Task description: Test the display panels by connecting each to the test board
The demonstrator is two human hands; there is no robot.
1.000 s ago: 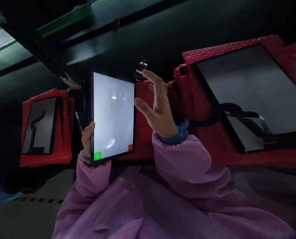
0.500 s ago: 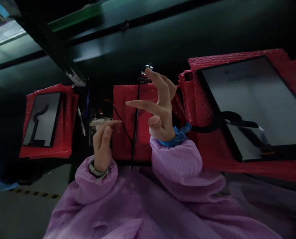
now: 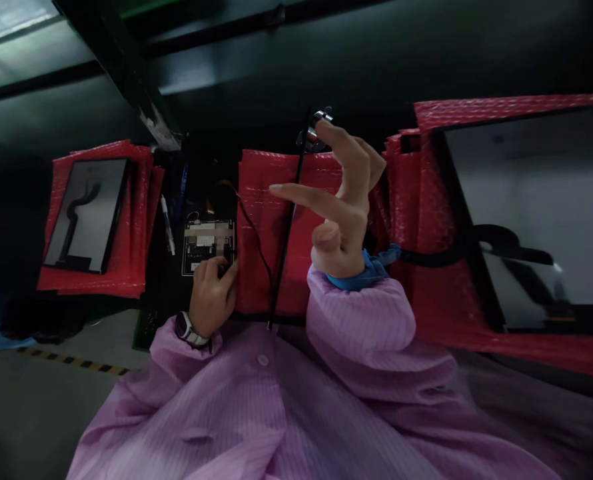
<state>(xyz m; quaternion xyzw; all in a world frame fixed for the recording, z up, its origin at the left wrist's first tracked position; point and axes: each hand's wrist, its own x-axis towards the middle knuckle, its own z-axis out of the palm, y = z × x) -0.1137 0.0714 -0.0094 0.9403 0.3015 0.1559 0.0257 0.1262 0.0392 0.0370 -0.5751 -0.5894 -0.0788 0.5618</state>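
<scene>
My left hand point(image 3: 211, 293) is at the near right corner of an opened electronic device point(image 3: 208, 241) with bare inner parts and tan tape strips. Its fingers are curled and its thumb lies along the device's right edge. A thin black panel point(image 3: 287, 230) stands edge-on to me over red bubble-wrap pouches point(image 3: 309, 267). My right hand point(image 3: 344, 200) steadies it, the index finger reaching across its upper edge and the other fingers on its right side. The exact contact is partly hidden. A dark thin cable point(image 3: 256, 241) loops at the panel's left.
On the left, a screen panel point(image 3: 89, 217) lies on red pouches point(image 3: 136, 227), with a white pen point(image 3: 167, 225) and a blue pen point(image 3: 182, 190) beside it. A larger screen panel point(image 3: 526, 180) covers pouches on the right. A metal clamp-like part point(image 3: 321, 119) sits behind the standing panel.
My left hand has come down onto the device's near right corner from above the red pouches. My right hand and the standing panel keep their pose. The whole view has shifted slightly.
</scene>
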